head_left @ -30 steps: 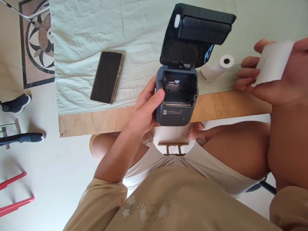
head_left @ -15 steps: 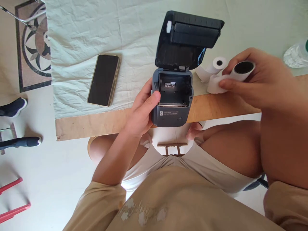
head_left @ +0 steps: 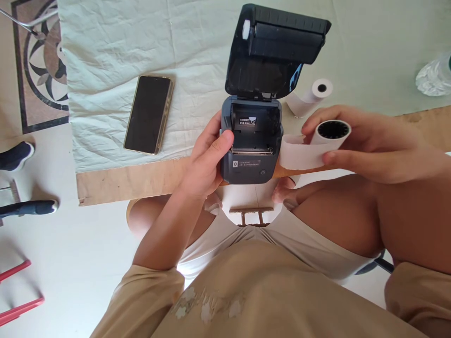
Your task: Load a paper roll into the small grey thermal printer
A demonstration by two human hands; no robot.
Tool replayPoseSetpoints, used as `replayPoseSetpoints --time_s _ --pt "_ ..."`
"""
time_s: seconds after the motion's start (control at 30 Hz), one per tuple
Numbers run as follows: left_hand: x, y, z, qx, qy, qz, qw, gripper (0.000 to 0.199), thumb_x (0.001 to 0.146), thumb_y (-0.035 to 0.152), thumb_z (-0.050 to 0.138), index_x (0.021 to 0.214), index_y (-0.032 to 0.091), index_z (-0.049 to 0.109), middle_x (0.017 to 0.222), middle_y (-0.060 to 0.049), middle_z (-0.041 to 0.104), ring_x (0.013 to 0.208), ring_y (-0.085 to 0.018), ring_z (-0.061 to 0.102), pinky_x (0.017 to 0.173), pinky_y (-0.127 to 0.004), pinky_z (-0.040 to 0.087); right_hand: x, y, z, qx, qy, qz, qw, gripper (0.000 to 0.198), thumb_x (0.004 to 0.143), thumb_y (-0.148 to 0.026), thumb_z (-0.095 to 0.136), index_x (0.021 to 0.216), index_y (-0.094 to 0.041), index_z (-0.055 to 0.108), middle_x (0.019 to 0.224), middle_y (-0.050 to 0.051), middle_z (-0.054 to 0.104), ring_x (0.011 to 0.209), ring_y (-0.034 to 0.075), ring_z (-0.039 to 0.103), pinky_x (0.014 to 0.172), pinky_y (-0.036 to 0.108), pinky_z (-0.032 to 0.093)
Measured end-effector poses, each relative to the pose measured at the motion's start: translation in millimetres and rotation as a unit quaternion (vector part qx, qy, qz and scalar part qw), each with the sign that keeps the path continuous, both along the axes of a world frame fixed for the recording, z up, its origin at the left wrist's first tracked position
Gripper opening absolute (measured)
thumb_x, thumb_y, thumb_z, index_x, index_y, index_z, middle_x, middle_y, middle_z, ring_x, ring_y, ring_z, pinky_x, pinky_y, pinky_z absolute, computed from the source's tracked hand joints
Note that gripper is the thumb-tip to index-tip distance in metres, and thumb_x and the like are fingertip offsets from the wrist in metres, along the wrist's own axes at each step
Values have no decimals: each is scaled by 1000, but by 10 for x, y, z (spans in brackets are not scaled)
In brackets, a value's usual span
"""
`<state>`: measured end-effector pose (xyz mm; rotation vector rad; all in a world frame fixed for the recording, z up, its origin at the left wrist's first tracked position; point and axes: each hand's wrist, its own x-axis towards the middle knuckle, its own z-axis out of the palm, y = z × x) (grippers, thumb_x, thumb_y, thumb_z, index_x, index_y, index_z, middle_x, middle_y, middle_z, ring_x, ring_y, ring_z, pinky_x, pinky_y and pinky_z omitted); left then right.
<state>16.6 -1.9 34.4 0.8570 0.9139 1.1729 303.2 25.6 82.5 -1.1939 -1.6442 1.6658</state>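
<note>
My left hand [head_left: 207, 159] is closed around the left side of a dark label printer [head_left: 251, 169], its thumb on the rim of the paper bay. The printer's black lid [head_left: 271, 56] stands raised, and the bay inside holds no roll. My right hand [head_left: 366, 141] grips a white paper roll [head_left: 322, 141] with a wide black core. A loose strip of its paper [head_left: 299, 152] reaches left, close to the printer's right side. On the cloth behind lies a smaller white paper roll [head_left: 322, 88] with a partly unwound tail.
A smartphone [head_left: 148, 114] lies dark-screened on the pale cloth [head_left: 116, 42] to the left. At the far right is a clear plastic bottle [head_left: 435, 77]. The wooden table edge [head_left: 134, 185] runs in front of me, above my legs.
My right hand has brought the paper roll down and slightly left, with its loose strip now nearer the printer. My left hand keeps its hold on the printer.
</note>
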Motion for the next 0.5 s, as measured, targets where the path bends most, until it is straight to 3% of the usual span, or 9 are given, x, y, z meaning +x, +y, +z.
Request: replayPoseSetpoints --time_s 0.1,0.2,0.33,0.5 --pt "-17 8 -50 19 -6 -2 1000 49 99 69 85 128 29 81 123 -5 87 139 -33 81 101 -40 74 -73 -10 -66 -112 50 30 992 51 95 -57 88 137 -36 69 103 -2 77 76 12 76 64 23 69" --pt "-33 14 -98 33 -6 -11 999 50 99 69 84 131 30 81 129 -4 88 147 -34 78 103 -40 75 -141 -26 -104 -185 75 11 980 38 99 -44 81 134 -34 70 100 -2 78 73 13 76 67 25 72" --pt "-34 8 -111 36 -6 -8 999 49 102 68 81 133 29 81 133 -3 89 153 -34 75 103 -40 75 -156 -53 -123 -170 63 -10 983 40 98 -54 87 131 -37 71 111 0 79 92 18 82 85 36 79" --pt "-30 -7 -88 28 12 1 1000 54 99 73 83 132 30 81 145 -3 87 163 -37 68 104 -39 75 -112 -25 -173 -123 28 1 992 53 92 -71 90 130 -37 74 103 1 75 82 14 77 70 26 75"
